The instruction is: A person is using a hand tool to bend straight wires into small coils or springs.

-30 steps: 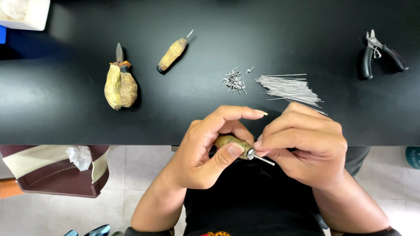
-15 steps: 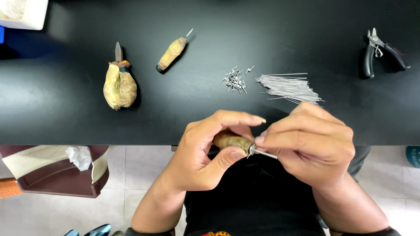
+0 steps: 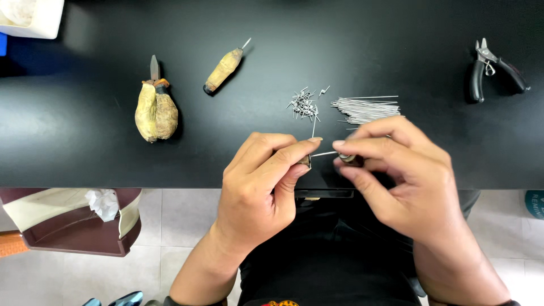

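Note:
My left hand [image 3: 258, 184] is closed around a small wooden-handled tool [image 3: 306, 161]; only its end shows past my fingers. My right hand [image 3: 399, 178] pinches a thin metal wire [image 3: 324, 153] that spans the gap between the two hands, with one end bent upward. Both hands hover over the near edge of the black table [image 3: 85, 153]. Just beyond them lie a small pile of bent wire pieces [image 3: 303, 105] and a bundle of straight wires [image 3: 365, 109].
A slim wooden-handled awl [image 3: 225, 69] and a thick wrapped-handle blade tool [image 3: 156, 110] lie at the left. Black-handled pliers [image 3: 490, 71] rest at the far right. A white container [image 3: 28, 17] sits in the top left corner. A brown box with tissue [image 3: 73, 224] stands below the table.
Both hands have risen from my lap to the table's near edge. The wire now stretches between the hands, with its end bent upward.

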